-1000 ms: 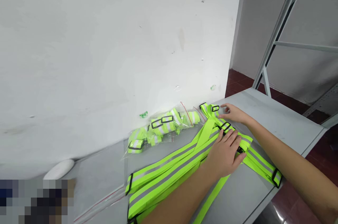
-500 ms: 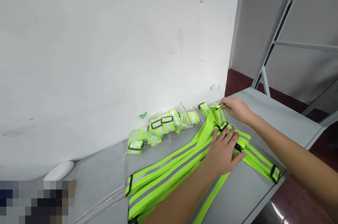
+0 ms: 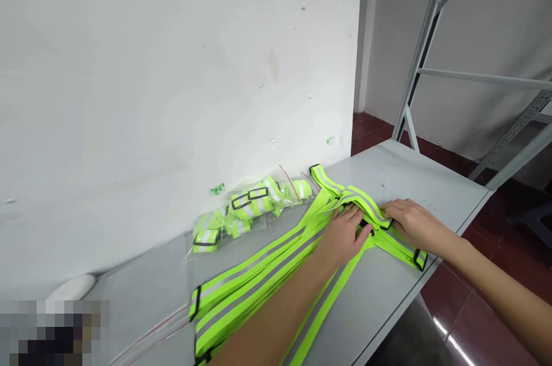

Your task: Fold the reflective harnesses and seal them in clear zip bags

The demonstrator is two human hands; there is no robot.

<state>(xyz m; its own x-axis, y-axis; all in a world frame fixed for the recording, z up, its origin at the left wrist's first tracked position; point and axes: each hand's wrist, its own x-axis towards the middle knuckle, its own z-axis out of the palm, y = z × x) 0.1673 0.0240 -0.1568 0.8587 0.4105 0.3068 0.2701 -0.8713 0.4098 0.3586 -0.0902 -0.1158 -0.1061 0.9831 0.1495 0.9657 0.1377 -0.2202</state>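
Neon-green reflective straps [image 3: 263,274] with grey stripes and black buckles lie in a long bundle across the grey table. My left hand [image 3: 342,236] rests on the bundle, its fingers laid out and their tips partly covered by a strap that crosses over them. At that crossing strap's [image 3: 366,200] right end, beside a black buckle [image 3: 387,223], my right hand [image 3: 416,225] has its fingers closed on the strap. Another buckled strap end [image 3: 420,259] sticks out toward the table's front edge, below my right hand.
Clear zip bags [image 3: 254,205] with folded green straps lie along the white wall [image 3: 172,95]. An open clear bag [image 3: 150,337] is at lower left, near a white rounded object [image 3: 71,288]. A metal shelf frame [image 3: 425,44] rises behind the table's [image 3: 388,167] far right.
My right hand has moved down and toward me, laying the raised strap across the bundle over my left fingertips. My left hand stays on the straps. The view has shifted to the right.
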